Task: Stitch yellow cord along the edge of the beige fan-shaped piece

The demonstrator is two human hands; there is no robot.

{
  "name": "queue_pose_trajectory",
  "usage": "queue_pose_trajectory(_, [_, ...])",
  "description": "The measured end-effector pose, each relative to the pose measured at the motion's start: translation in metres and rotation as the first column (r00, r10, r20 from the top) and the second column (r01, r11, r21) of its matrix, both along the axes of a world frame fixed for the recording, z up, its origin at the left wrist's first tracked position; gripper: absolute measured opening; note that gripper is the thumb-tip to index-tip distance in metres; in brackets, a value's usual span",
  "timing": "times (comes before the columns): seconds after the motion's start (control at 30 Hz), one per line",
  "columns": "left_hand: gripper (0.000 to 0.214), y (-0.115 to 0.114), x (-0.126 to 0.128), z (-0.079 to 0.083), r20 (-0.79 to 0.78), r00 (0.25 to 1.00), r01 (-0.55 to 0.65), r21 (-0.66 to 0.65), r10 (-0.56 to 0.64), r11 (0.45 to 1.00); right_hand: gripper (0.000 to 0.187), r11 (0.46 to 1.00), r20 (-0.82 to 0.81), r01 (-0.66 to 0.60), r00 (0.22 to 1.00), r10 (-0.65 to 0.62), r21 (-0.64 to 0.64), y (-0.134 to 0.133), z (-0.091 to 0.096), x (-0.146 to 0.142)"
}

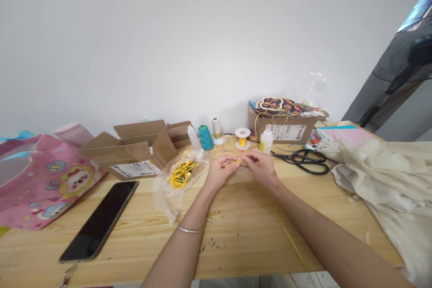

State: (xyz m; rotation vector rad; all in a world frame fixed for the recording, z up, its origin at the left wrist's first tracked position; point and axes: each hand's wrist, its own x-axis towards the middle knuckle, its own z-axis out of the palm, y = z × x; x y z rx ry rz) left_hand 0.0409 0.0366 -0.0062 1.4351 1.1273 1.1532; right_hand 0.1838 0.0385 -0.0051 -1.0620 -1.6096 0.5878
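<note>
Both hands meet above the middle of the wooden table [236, 234]. My left hand [220, 172] pinches a yellow cord [232, 164] between thumb and fingers. Close beside it, my right hand [259, 166] is closed on the same cord, near what looks like a small knot or loop. A thin dark piece shows just under the right fingertips; its kind cannot be made out. A length of yellow cord also hangs from under the right forearm over the table's front edge. A clear plastic bag [165, 193] with coiled yellow cord [182, 174] lies left of my left hand.
Behind the hands stand a teal thread cone [205, 137], a white spool [217, 131], a yellow thread spool [242, 138] and a small bottle [266, 140]. Black scissors [303, 161] and cream fabric [388, 180] lie right; a phone [99, 220], open carton [135, 155] and pink bag [50, 184] left.
</note>
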Motion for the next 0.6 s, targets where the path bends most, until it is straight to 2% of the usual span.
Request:
queue_pose_trajectory(0.3, [0.032,0.0012,-0.0004,-0.0018,0.001,1.0,0.001,-0.013,-0.001,1.0,0.017,0.999,-0.017,0.027,1.0,-0.027,0.04,-0.0011,0.0017,0.0001])
queue_pose_trajectory(0.6, [0.033,0.0025,-0.0012,-0.0025,0.055,0.997,-0.057,-0.039,0.059,0.998,0.018,1.0,-0.018,0.001,1.0,-0.002,-0.026,0.0023,-0.0015,-0.0001])
